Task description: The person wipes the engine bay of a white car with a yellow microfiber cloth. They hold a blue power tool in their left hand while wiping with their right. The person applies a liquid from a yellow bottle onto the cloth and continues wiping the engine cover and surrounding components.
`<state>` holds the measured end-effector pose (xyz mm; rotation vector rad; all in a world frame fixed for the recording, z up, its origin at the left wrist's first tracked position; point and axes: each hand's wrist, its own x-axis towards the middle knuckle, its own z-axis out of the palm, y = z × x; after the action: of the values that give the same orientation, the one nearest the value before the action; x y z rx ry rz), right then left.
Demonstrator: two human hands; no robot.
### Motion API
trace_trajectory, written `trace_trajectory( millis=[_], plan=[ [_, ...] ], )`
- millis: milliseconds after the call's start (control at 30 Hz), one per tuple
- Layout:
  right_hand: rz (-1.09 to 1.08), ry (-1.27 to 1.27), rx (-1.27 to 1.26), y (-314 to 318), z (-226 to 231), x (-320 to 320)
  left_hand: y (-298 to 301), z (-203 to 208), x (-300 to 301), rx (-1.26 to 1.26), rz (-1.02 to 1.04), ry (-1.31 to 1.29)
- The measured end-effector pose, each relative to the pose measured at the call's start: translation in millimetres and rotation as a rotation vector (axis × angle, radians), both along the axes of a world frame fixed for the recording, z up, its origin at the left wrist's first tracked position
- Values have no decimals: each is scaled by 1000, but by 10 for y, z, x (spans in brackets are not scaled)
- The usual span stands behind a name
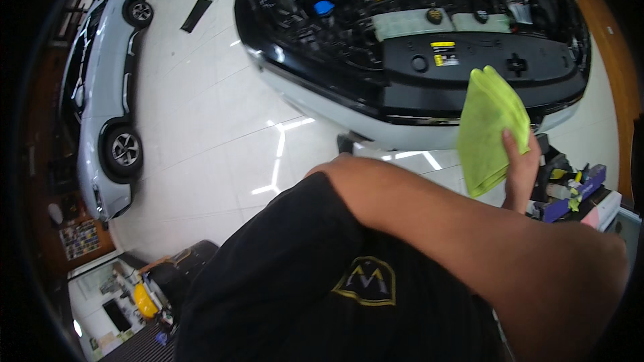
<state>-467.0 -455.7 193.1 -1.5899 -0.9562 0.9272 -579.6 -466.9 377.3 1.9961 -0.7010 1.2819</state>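
A folded yellow-green microfiber cloth (488,131) is held upright in my right hand (523,157), whose fingers are closed on its right edge. The cloth is in front of the bumper of a car with its engine bay (402,33) exposed; I cannot tell whether they touch. My bent left arm (443,214) crosses the view from a black sleeve toward the right and hides my right forearm. My left hand is out of the picture.
A silver car (104,107) stands at the far left on the glossy tiled floor (201,107). A dark flat piece (196,15) lies on the floor. Behind my right hand are supplies with a purple box (590,177). A black bag-like item (191,265) is at the lower left.
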Motion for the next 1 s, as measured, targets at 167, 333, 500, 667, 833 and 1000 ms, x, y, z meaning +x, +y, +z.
trace_trajectory(
  millis=[167,333,500,667,833,1000],
  plan=[
    [66,32,110,336,80,-466,291,-536,-638,51,12,259],
    [-115,100,108,577,108,-1045,994,-1468,-2118,-153,26,931],
    [-252,373,197,874,-23,-1866,1735,-2013,-4073,-430,317,1213],
    [-104,434,274,1251,-7,-3043,2004,-2667,-5445,-681,707,1526],
    [-64,696,228,2165,94,-4235,2041,-3962,-6458,-948,716,1762],
    [-135,566,402,2875,232,-4597,1933,-4463,-7344,-1191,1127,1625]
  ],
)
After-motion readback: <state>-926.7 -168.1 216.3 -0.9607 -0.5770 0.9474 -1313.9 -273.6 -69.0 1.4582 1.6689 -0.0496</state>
